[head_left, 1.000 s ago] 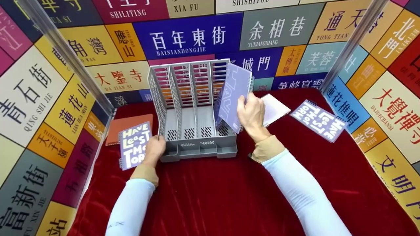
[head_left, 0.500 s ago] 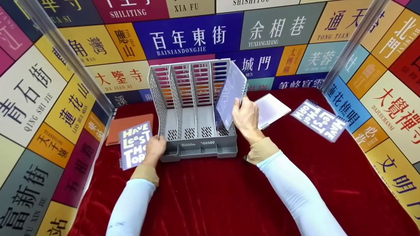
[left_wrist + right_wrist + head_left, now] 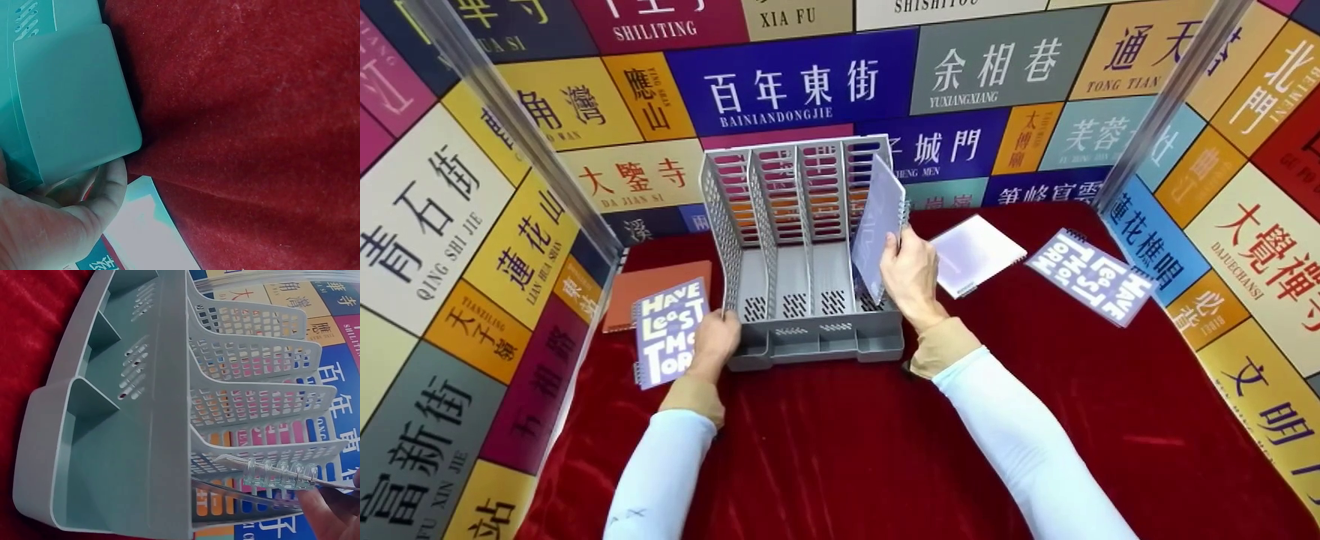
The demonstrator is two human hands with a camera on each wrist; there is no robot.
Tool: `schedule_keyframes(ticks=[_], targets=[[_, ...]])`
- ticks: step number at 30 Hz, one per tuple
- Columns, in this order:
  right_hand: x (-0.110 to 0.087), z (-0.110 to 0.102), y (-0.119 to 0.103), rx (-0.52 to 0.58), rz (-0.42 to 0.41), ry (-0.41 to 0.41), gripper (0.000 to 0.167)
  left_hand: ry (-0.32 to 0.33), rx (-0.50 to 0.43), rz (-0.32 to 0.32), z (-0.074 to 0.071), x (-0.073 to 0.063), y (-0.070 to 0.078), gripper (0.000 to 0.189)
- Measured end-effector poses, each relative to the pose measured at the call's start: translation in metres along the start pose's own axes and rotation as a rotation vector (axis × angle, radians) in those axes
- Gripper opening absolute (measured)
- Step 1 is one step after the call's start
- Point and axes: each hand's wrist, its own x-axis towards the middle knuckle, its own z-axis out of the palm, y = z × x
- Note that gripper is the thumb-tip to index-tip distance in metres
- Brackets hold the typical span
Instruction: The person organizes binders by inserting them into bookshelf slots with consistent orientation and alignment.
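Observation:
A grey desk file rack (image 3: 810, 341) with upright perforated dividers stands at the back middle of the head view. At its front left corner my left hand (image 3: 715, 343) grips the rack; the left wrist view has that hand's fingers (image 3: 109, 188) curled against the corner. My right hand (image 3: 911, 271) pinches a purple spiral notebook (image 3: 879, 225) by its coil side. Upright and slightly slanted, the notebook is partly inside the rack's rightmost compartment. In the right wrist view its clear coil (image 3: 281, 473) runs beside the last divider, and only part of the hand (image 3: 323, 514) shows.
Left of the rack, a purple lettered notebook (image 3: 660, 330) overlaps an orange-brown one (image 3: 622, 285). On the right lie a pale notebook (image 3: 979, 255) and another purple lettered notebook (image 3: 1091, 277). Red cloth (image 3: 825, 450) covers the table, and printed panels enclose it.
My right hand has moved left with the purple notebook, from beside the rack into its rightmost compartment. The pale notebook is more exposed. My left hand has stayed on the rack.

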Motion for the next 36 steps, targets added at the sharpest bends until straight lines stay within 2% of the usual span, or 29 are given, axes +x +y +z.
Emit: schedule_keyframes(ticks=[1,6,9,14,15,16,19,20,22,26,28,32,36], targets=[[-0.001,0.002,0.000,0.002,0.004,0.001,0.025,0.012,0.000,0.004,-0.003,-0.005,0.005,0.044],[-0.002,0.013,0.000,-0.004,0.011,0.036,0.026,-0.015,-0.037,-0.026,-0.024,-0.038,0.039,0.042],[-0.001,0.017,-0.002,0.000,0.010,0.060,0.028,0.027,-0.021,-0.011,-0.019,-0.033,0.034,0.040],[0.002,0.022,-0.006,0.015,0.007,0.082,0.027,0.003,-0.034,-0.045,-0.017,-0.031,0.035,0.042],[0.002,0.023,-0.006,0.014,0.006,0.086,0.026,-0.007,-0.041,-0.036,-0.018,-0.031,0.033,0.041],[0.002,0.024,-0.006,0.011,0.006,0.090,0.024,-0.027,-0.051,-0.049,-0.022,-0.038,0.040,0.043],[0.000,0.031,-0.005,-0.007,-0.005,0.106,0.021,-0.015,-0.056,-0.047,-0.026,-0.047,0.048,0.045],[-0.001,0.033,-0.005,-0.012,-0.010,0.107,0.020,-0.002,-0.047,-0.030,-0.022,-0.041,0.041,0.045],[-0.003,0.038,-0.004,-0.025,-0.010,0.102,0.019,-0.013,-0.037,-0.047,-0.020,-0.037,0.038,0.047],[-0.007,0.045,-0.001,-0.032,0.013,0.068,0.027,0.001,-0.007,-0.010,0.005,0.010,-0.009,0.045],[-0.008,0.047,0.000,-0.032,0.030,0.053,0.029,-0.006,-0.010,-0.004,0.009,0.019,-0.019,0.045],[-0.009,0.052,-0.001,-0.018,0.068,0.019,0.028,-0.009,-0.015,-0.001,0.009,0.019,-0.019,0.044],[-0.011,0.055,-0.001,-0.008,0.090,-0.015,0.026,-0.004,-0.014,-0.006,0.001,0.006,-0.007,0.046]])
